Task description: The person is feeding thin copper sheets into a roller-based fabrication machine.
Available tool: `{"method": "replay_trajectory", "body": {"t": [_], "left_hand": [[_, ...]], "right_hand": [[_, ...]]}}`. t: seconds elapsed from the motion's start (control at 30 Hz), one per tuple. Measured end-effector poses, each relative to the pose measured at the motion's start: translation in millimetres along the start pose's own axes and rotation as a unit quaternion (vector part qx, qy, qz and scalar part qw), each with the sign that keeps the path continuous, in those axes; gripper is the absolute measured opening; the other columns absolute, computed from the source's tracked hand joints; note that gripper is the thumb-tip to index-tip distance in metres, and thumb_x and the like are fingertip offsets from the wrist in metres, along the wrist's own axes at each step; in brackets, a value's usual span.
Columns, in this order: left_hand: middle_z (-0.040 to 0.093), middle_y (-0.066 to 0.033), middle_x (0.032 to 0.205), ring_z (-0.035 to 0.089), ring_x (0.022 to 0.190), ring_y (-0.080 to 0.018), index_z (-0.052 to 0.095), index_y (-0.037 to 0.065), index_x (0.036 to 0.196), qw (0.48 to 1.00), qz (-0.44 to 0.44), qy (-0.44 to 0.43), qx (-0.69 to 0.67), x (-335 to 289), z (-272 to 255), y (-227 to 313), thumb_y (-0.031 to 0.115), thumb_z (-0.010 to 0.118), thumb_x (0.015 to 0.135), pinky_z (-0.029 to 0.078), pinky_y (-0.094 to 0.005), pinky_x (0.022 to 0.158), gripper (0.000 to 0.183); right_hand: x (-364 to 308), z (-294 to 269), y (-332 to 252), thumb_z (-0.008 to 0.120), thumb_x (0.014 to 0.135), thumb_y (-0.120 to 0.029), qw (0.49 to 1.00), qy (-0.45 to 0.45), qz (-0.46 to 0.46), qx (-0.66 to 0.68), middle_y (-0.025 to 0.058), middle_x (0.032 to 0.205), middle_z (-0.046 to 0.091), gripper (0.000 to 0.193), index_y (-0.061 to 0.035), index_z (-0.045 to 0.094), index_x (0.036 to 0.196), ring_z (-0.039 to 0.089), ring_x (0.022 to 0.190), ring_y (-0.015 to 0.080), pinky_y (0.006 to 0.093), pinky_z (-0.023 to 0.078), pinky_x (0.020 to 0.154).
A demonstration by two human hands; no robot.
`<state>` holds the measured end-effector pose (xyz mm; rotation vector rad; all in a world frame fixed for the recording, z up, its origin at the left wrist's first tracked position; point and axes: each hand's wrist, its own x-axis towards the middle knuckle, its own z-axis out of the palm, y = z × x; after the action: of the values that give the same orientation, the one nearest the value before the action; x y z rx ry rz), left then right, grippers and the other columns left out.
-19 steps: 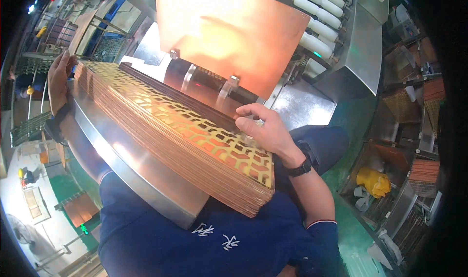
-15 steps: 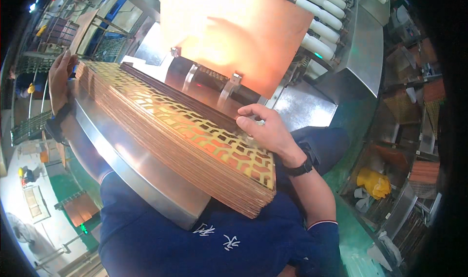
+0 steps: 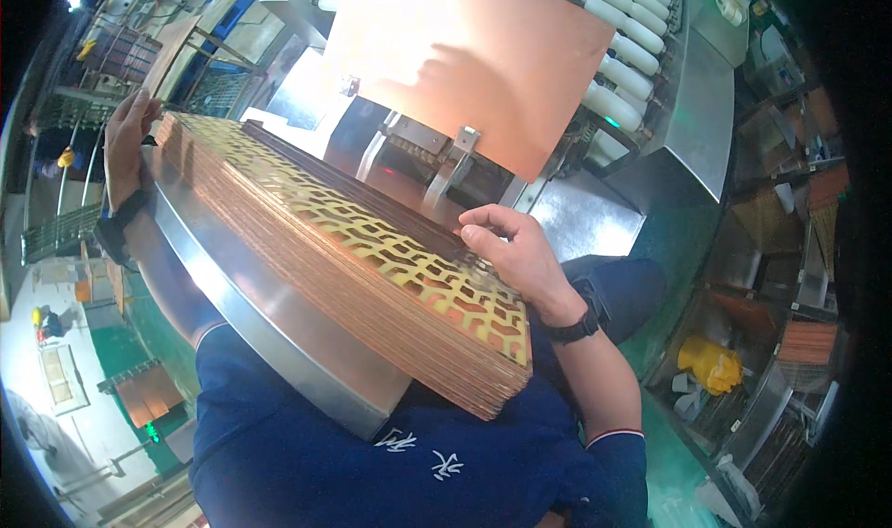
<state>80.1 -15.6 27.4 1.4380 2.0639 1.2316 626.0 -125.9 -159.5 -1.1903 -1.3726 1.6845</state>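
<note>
A thick stack of thin copper-edged panels (image 3: 325,272) leans across in front of my body, its top panel (image 3: 395,254) patterned in yellow and copper. Under its near side runs a shiny metal ledge (image 3: 237,272). At the stack's far left end is my left hand (image 3: 125,151), fingers stretched out, seemingly touching the corner. My right hand (image 3: 525,258) is over the stack's far right edge, thumb and forefinger bent with a gap between them; its other fingers are mostly hidden. Beyond the stack, a plain copper sheet (image 3: 478,68) lies sloping on the machine.
White rollers (image 3: 618,77) line up behind the copper sheet. Metal arms with small blocks (image 3: 465,142) stand at its near edge. A steel housing (image 3: 683,124) is at the right. Farther right, shelves hold panels (image 3: 806,342) and a yellow bundle (image 3: 711,363).
The copper sheet has shifted slightly right in view, and the metal arms below it show more. The whole view has moved a little; both hands keep nearly the same places at the stack.
</note>
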Motion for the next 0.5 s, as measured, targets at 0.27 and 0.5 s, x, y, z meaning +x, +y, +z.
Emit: {"method": "replay_trajectory", "body": {"t": [0.27, 0.5], "left_hand": [[0.072, -0.0079, 0.106, 0.065, 0.097, -0.0143, 0.067, 0.0, 0.126, 1.0, -0.002, 0.012, -0.009, -1, -1, 0, 0.035, 0.066, 0.1, 0.048, -0.0293, 0.091, 0.043], [0.072, -0.006, 0.104, 0.065, 0.094, -0.0125, 0.068, 0.002, 0.125, 1.0, -0.002, 0.005, 0.007, -3, 0, 2, 0.035, 0.066, 0.1, 0.047, -0.0277, 0.087, 0.041]], "right_hand": [[4, 4, -10, 0.072, 0.094, -0.022, 1.0, -0.021, 0.001, -0.013, 0.0024, 0.091, 0.072, 0.026, 0.0011, 0.071, 0.105, 0.065, 0.084, 0.0095, 0.0277, 0.052, 0.077], [12, 1, -14, 0.069, 0.094, -0.016, 0.998, 0.014, 0.025, 0.061, 0.0018, 0.092, 0.072, 0.022, 0.0029, 0.071, 0.104, 0.064, 0.083, 0.0077, 0.0256, 0.051, 0.075]]}}
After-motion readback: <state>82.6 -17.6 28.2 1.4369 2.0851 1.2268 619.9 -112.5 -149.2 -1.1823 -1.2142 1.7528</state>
